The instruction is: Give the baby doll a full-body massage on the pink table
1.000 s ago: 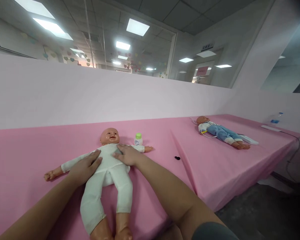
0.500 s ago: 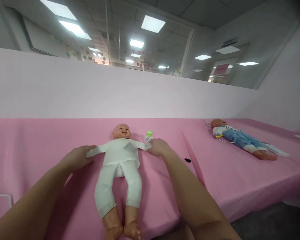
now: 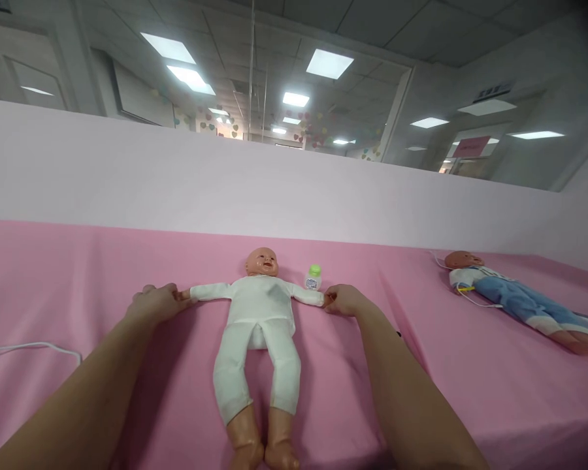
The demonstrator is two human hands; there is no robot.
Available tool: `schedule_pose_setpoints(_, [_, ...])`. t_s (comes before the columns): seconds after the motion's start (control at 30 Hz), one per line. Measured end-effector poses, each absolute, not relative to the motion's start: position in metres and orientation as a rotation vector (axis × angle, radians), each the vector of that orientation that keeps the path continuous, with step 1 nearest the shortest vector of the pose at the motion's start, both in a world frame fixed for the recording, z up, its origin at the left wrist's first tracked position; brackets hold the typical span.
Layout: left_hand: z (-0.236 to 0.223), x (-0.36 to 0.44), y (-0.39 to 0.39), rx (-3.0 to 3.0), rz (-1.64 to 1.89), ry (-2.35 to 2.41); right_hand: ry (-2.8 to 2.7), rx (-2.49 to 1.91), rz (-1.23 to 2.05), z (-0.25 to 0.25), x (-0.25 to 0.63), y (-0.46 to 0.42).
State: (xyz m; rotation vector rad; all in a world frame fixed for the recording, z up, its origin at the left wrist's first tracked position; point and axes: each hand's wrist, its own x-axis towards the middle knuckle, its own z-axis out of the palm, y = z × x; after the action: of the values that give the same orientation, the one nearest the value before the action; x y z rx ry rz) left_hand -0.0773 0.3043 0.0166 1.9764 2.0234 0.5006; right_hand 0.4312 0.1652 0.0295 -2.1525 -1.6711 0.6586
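A baby doll [image 3: 261, 307] in a white top and white trousers lies on its back, head away from me and bare feet toward me. Both its arms are stretched out sideways. My left hand [image 3: 155, 303] is closed on the doll's hand at the left. On the other side, my right hand [image 3: 345, 300] pinches the doll's other hand, just past the sleeve's end. Close behind that sleeve stands a small clear bottle [image 3: 313, 279] with a green cap and a printed label.
Pink cloth [image 3: 186, 405] covers the table. A second doll [image 3: 519, 300] in blue trousers lies at the right, with a thin white tube beside it. A white cable [image 3: 34, 344] runs at the left. Behind stands a white wall [image 3: 215, 183] with glass above.
My hands have moved outward from the sleeve ends to the doll's hands, and its arms now lie straighter. The camera view has shifted left.
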Motion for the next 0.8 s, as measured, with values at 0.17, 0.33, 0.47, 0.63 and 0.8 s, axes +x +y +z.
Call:
schedule_pose_setpoints(0.17, [0.022,-0.067,0.293,1.876,0.593,1.961,-1.479,-1.802,0.909,0.018,0.442,0.166])
schedule_pose_setpoints(0.33, [0.008,-0.065,0.298,1.57,0.916,1.65,-1.083,-1.389,1.165,0.0,0.45,0.171])
schedule_pose_setpoints(0.47, [-0.007,-0.066,0.31,1.267,1.094,1.401,-0.864,-1.238,1.221,-0.015,0.456,0.18])
schedule_pose_setpoints(0.63, [-0.01,-0.064,0.315,1.125,1.175,1.376,-0.829,-1.166,1.236,-0.027,0.463,0.186])
schedule_pose_setpoints(0.8, [-0.003,-0.061,0.306,1.107,1.207,1.301,-0.892,-1.186,1.206,-0.029,0.462,0.183])
